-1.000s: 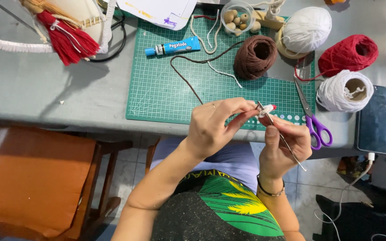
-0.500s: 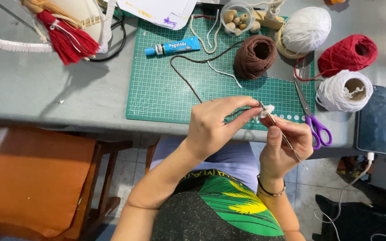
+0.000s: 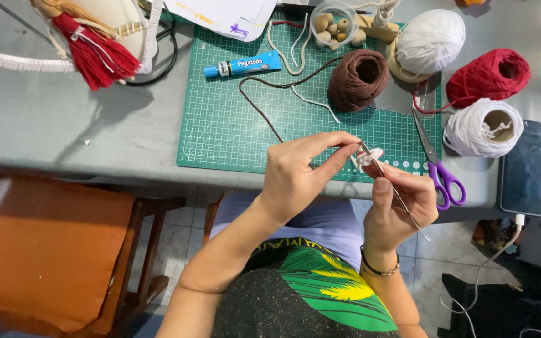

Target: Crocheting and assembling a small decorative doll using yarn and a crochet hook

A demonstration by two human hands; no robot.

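My left hand (image 3: 302, 172) pinches a small white and pink crocheted piece (image 3: 369, 156) between thumb and fingers, just above the near edge of the green cutting mat (image 3: 233, 131). My right hand (image 3: 399, 206) grips a thin metal crochet hook (image 3: 396, 191), whose tip pokes into that piece. A brown yarn strand (image 3: 261, 112) runs from under my left hand across the mat to the brown yarn ball (image 3: 358, 78).
Purple-handled scissors (image 3: 436, 166) lie right of my hands. White yarn balls (image 3: 483, 128) (image 3: 430, 40), a red yarn ball (image 3: 486, 75), a blue glue tube (image 3: 242, 64), a bowl of wooden beads (image 3: 333, 24) and a phone (image 3: 524, 169) sit on the grey table (image 3: 64, 125). An orange chair (image 3: 45, 250) stands at left.
Both hands shifted only slightly; the hook has been worked a little in the small piece. Nothing was let go or picked up.
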